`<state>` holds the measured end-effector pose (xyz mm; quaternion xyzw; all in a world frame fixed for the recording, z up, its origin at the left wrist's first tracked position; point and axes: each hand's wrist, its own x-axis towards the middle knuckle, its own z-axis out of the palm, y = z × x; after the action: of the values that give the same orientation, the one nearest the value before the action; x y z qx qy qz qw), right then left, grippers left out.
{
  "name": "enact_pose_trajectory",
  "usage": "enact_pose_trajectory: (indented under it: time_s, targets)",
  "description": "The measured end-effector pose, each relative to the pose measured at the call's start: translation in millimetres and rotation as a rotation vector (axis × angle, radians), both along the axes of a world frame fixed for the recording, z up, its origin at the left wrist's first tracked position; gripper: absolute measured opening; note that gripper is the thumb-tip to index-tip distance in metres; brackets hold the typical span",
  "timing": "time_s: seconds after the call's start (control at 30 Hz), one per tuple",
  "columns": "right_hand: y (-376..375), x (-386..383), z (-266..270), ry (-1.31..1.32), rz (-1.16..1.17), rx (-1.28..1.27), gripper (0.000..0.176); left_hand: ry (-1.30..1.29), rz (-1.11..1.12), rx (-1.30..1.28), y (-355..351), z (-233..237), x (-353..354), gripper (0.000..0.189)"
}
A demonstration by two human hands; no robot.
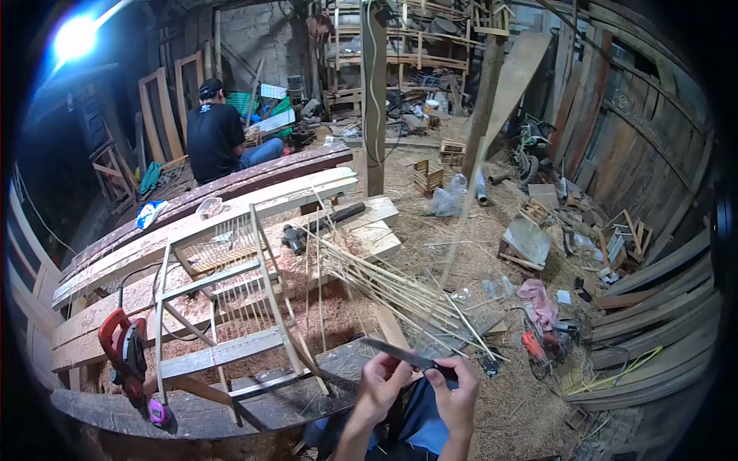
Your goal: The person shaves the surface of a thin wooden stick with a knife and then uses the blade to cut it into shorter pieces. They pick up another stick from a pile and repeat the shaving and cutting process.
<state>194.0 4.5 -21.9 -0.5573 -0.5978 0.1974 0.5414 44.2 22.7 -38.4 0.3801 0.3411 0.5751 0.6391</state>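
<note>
At the lower centre, my right hand [453,396] is wrapped round the dark handle of a knife [403,354], whose blade points to the left. My left hand [382,386] is closed near the blade, its fingers pinched together; what lies between them is too small to make out. Left of my hands, a wooden frame with thin slats [223,349] stands tilted on the planks. Long thin sticks [400,288] lie in a loose pile just beyond my hands. A hammer [294,239] rests on the boards behind the frame.
A red power tool [123,353] and a purple tape measure [158,412] sit at the left. A person in black [214,138] sits beyond the planks. A wooden post [374,100] rises behind the bench. An orange tool [533,346] lies on the right floor.
</note>
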Motion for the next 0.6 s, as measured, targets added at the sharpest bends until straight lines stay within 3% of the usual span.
enact_pose_trajectory:
  time_s: [0.23, 0.37, 0.53, 0.6]
  targets:
    - [0, 8, -1, -0.136, -0.015, 0.159, 0.031, 0.203, 0.051, 0.069, -13, 20, 6, 0.019]
    - [-1, 13, -2, -0.140, -0.031, 0.219, 0.030, 0.154, 0.076, 0.082, -20, 29, 14, 0.014]
    - [3, 24, -15, -0.233, -0.064, 0.305, 0.027, 0.336, 0.081, 0.165, -19, 17, 9, 0.013]
    - [9, 49, -40, 0.094, -0.370, 0.285, 0.031, 0.285, 0.027, 0.102, -30, 36, -7, 0.014]
